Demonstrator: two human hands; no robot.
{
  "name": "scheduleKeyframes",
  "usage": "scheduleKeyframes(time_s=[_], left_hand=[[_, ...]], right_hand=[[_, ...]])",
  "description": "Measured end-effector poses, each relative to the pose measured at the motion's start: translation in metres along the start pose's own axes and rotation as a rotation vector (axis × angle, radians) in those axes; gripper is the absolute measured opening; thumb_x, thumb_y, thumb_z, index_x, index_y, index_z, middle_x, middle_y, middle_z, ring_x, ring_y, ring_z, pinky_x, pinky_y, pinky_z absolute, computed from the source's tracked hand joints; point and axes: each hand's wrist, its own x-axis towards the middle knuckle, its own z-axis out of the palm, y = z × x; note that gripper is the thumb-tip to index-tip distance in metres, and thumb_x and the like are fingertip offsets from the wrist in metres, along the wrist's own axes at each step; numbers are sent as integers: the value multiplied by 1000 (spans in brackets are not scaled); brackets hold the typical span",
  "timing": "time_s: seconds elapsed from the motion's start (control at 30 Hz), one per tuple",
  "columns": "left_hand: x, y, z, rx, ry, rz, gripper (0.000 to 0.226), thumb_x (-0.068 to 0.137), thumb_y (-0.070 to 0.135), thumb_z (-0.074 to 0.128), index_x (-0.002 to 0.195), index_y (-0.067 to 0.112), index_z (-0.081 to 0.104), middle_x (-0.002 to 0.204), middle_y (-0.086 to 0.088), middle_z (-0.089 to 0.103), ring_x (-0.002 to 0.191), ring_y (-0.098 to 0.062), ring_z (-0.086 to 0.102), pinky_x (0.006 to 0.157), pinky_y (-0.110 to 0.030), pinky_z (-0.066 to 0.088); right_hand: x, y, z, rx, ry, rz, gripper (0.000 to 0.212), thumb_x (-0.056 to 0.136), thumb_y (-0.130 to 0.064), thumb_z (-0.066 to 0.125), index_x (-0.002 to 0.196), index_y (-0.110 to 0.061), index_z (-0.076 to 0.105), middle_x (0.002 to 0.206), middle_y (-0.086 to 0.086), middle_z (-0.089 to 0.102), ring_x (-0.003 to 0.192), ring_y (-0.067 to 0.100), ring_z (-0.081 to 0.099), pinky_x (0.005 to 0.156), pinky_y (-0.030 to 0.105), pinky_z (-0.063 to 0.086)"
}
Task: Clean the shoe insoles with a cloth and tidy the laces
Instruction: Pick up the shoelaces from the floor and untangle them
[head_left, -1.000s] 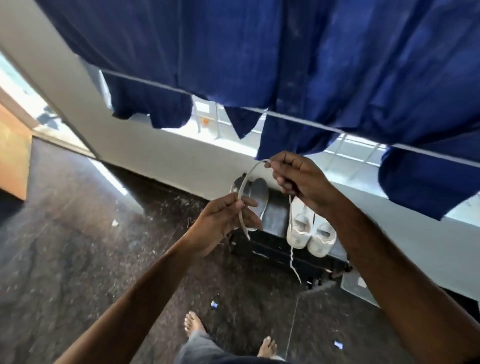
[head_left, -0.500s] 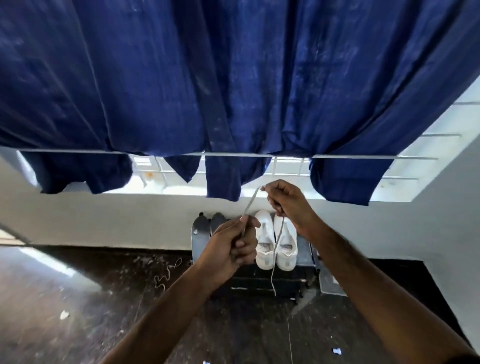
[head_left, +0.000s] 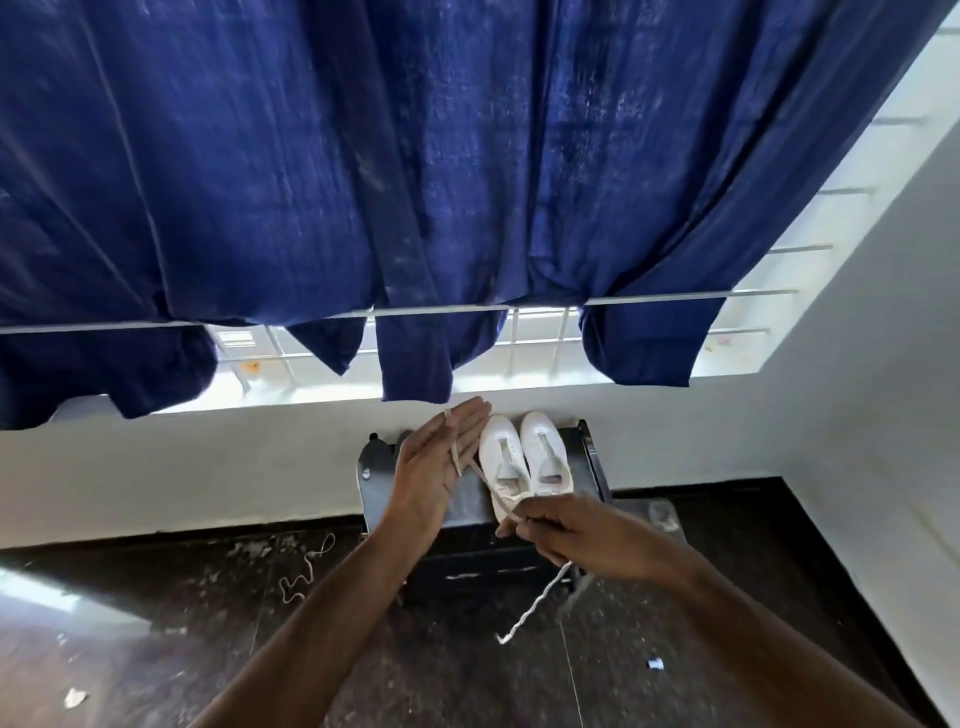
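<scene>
Since half a second earlier, both hands had dropped from near the rail, and the left hand (head_left: 436, 467) had spread flat, palm up, fingers straight. Above the hands hung a blue cloth (head_left: 415, 171) over a rail. Beyond the hands, two white shoes (head_left: 524, 454) sat side by side on a dark rack (head_left: 467, 551). A white lace (head_left: 480, 475) looped over the left fingers and ran across to the right hand (head_left: 576, 535), which was curled closed, pinching it; the free end dangled below that hand. A second lace (head_left: 306, 569) lay on the floor, left of the left forearm.
</scene>
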Motion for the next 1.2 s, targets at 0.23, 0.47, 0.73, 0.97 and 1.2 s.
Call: scheduleKeyframes(time_s=[0.23,0.47,0.73,0.97,1.2], left_hand=[[-24,-17,50,316,-52,43,34,99,-2,48,101,13,79,87,-7,76,78,-14,72,69,-25,59],[-43,-27,108,209,-182,37,40,107,18,39,100,0,74,56,-7,47,51,-18,42,57,-28,46],[-59,-20,146,116,-294,33,34,98,14,43,116,-7,63,102,-31,71,92,-40,73,85,-41,59],[-40,-12,138,11,-70,142,34,101,7,41,125,-8,58,125,-23,68,122,-34,63,110,-44,44],[-35,-15,119,158,50,159,32,100,12,47,121,-5,63,125,-17,70,118,-32,66,111,-51,44]], right_hand=[[-7,-47,-67,-235,27,-174,18,106,-33,54,96,-33,69,89,-3,68,77,7,61,73,26,50],[-23,-28,-130,-134,271,-207,20,103,-28,59,88,-24,71,69,-8,61,62,3,48,65,22,41],[-36,16,-102,332,279,-177,21,99,-15,55,78,-15,58,55,-9,53,49,6,49,52,21,42],[-61,62,-44,394,210,-83,33,110,-23,43,105,-12,73,61,-3,45,53,6,36,52,19,30],[-76,44,-65,52,157,-143,17,101,-45,58,89,-41,69,68,-8,51,63,11,46,61,32,36]])
